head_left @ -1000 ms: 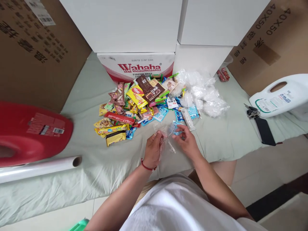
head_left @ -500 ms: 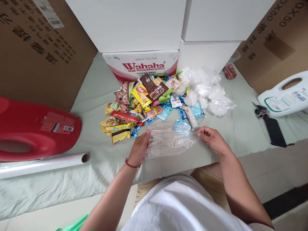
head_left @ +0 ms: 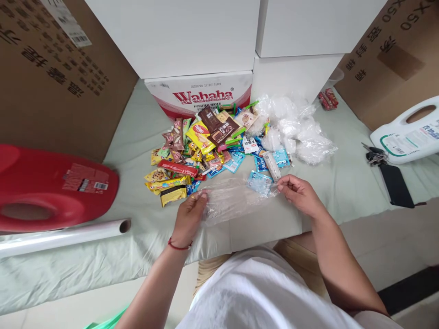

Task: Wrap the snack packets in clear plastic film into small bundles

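A clear plastic bag (head_left: 229, 203) is stretched sideways between my two hands, low over the cloth. My left hand (head_left: 190, 212) pinches its left end, thumb on top. The fingers of my right hand (head_left: 297, 192) are closed on its upper right corner. Through the film's right part a light-blue snack packet (head_left: 259, 183) shows. A narrow whitish wrapped bar (head_left: 272, 166) lies just beyond my right fingertips. Behind the bag spreads a heap of wrapped snacks (head_left: 202, 137) in yellow, brown, red and blue. To its right is a pile of crumpled clear plastic bags (head_left: 298, 128).
A Wahaha carton (head_left: 206, 93) stands behind the heap. On the left are a red jug (head_left: 55, 187) and a roll of film (head_left: 65, 237). On the right lie a white detergent bottle (head_left: 408, 132), keys (head_left: 376, 157) and a black phone (head_left: 396, 185). Large cardboard boxes (head_left: 61, 68) flank both sides.
My left hand has moved left and slightly down, drawing the plastic bag out longer. My right hand has shifted slightly left and up.
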A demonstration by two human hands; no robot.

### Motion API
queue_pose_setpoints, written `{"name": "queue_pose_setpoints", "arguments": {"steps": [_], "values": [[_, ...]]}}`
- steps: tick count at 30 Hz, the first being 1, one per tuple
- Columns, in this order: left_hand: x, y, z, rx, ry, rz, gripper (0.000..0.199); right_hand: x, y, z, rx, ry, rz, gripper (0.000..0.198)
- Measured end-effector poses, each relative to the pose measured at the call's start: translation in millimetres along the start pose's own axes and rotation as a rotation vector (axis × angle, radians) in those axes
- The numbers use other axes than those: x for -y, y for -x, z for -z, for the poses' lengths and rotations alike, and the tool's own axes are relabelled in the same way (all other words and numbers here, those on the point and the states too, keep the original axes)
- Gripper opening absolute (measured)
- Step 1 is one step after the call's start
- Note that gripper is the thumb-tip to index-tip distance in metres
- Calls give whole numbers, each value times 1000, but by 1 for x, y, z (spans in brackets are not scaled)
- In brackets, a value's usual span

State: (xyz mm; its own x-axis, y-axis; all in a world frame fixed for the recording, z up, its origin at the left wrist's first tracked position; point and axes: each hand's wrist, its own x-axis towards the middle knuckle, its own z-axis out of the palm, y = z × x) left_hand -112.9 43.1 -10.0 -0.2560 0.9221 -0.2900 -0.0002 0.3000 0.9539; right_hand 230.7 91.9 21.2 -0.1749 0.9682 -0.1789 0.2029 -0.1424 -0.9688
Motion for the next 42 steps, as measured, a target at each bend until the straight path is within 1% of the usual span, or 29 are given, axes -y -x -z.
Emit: {"name": "queue_pose_setpoints", "arguments": {"steps": [1,3,4,5,6,8,9,10,11,12,14,15,16,17,18,20,23,26,28,30,33,35,36,38,39,40,41,42], "values": [[-3,1,3,-56,-86,-90,28,1,-1,-1,5,21,17,36],[-15,1,6,-186,-310,-324,39,2,-4,-3,18,88,77,32],[-23,0,6,-216,-394,-433,41,4,-6,-4,28,134,115,30],[-32,-3,4,-206,-460,-535,37,6,-7,-5,40,184,154,28],[-41,-6,-1,-161,-513,-624,31,8,-9,-6,55,232,193,26],[-57,-18,-15,3,-581,-745,24,13,-11,-8,84,307,266,24],[-63,-27,-24,83,-600,-759,26,16,-11,-8,98,331,300,24],[-67,-36,-33,167,-602,-737,33,19,-11,-9,111,350,333,24],[-70,-46,-41,256,-580,-672,40,21,-11,-8,120,365,363,24],[-70,-55,-48,357,-543,-569,44,23,-10,-7,125,380,386,25],[-67,-68,-57,567,-476,-359,40,25,-7,-3,118,404,415,25],[-65,-72,-59,650,-441,-278,38,25,-5,0,110,411,426,25],[-63,-73,-59,705,-401,-224,39,24,-3,4,103,413,436,25],[-62,-71,-58,725,-352,-196,42,22,-1,8,96,408,444,25],[-61,-68,-56,716,-293,-186,44,20,2,11,87,396,450,25],[-60,-57,-49,650,-165,-167,46,16,8,19,66,357,453,25],[-57,-40,-37,490,-16,-111,48,13,19,29,25,312,462,23],[-51,-25,-26,310,139,-9,48,9,26,41,1,285,481,20],[-47,-16,-19,239,220,67,48,2,27,50,-21,263,473,19],[-45,-8,-14,223,279,153,47,-10,23,58,-85,265,433,18],[-45,4,-14,284,367,270,47,-31,17,62,-207,290,309,21],[-44,11,-19,317,422,319,50,-38,17,57,-272,267,241,25],[-43,13,-23,311,439,327,51,-37,19,53,-316,263,235,26],[-39,18,-31,269,440,321,51,-26,26,39,-431,313,295,27],[-37,19,-35,247,430,314,50,-17,30,30,-459,370,360,28],[-35,20,-38,234,421,309,51,-7,34,20,-431,437,438,33],[-32,21,-40,228,415,307,52,3,38,10,-338,498,521,43],[-30,22,-41,227,412,307,54,13,40,0,-194,548,599,59]]}}
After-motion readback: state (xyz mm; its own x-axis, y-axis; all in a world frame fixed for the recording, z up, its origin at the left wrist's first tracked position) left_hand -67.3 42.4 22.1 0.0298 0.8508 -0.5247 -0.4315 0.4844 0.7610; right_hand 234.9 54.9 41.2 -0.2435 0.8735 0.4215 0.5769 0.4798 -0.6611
